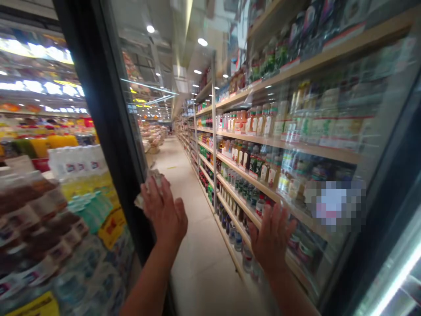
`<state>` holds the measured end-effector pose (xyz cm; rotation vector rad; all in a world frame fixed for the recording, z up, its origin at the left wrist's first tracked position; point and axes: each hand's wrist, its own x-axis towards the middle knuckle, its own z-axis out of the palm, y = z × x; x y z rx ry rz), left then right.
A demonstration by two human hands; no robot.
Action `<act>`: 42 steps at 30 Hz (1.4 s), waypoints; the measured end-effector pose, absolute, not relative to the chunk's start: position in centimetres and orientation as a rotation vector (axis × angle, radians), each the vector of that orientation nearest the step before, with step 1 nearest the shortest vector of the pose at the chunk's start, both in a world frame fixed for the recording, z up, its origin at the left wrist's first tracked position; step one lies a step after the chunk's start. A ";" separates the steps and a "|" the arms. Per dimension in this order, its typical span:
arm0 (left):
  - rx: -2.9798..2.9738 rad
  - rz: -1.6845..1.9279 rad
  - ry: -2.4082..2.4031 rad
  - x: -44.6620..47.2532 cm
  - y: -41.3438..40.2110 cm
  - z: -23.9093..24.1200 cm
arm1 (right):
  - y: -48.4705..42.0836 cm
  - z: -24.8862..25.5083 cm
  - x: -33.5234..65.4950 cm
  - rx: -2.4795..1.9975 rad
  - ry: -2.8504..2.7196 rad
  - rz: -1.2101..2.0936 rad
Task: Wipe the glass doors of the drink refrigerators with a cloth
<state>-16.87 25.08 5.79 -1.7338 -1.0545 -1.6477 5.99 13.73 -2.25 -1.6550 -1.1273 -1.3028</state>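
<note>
- Covering most of a crumpled cloth (140, 202) with outstretched left hand (164, 210), at glass door (200, 237) beside black frame (100, 87)
- Spreading right hand (271, 239), blurred, before same glass door; cannot tell if touching

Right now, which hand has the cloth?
The left hand, at the black door frame: pale crumpled cloth shows beneath it. The right hand shows none.

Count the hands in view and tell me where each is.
2. The left hand is over a crumpled cloth beside the black frame; the right hand is spread in front of the shelves. Any others farther off are too blurred to tell.
</note>
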 end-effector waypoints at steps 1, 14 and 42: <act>-1.763 -1.635 -1.019 -16.8 24.6 4.8 | 13.8 -2.3 5.9 -1.648 -1.113 -1.317; -1.882 -1.380 -0.976 -17.6 23.9 2.9 | 14.8 -4.2 7.6 -1.560 -1.047 -1.369; -2.053 -1.163 -0.705 -11.3 20.1 6.7 | 10.7 -1.6 8.6 -1.588 -1.482 -1.099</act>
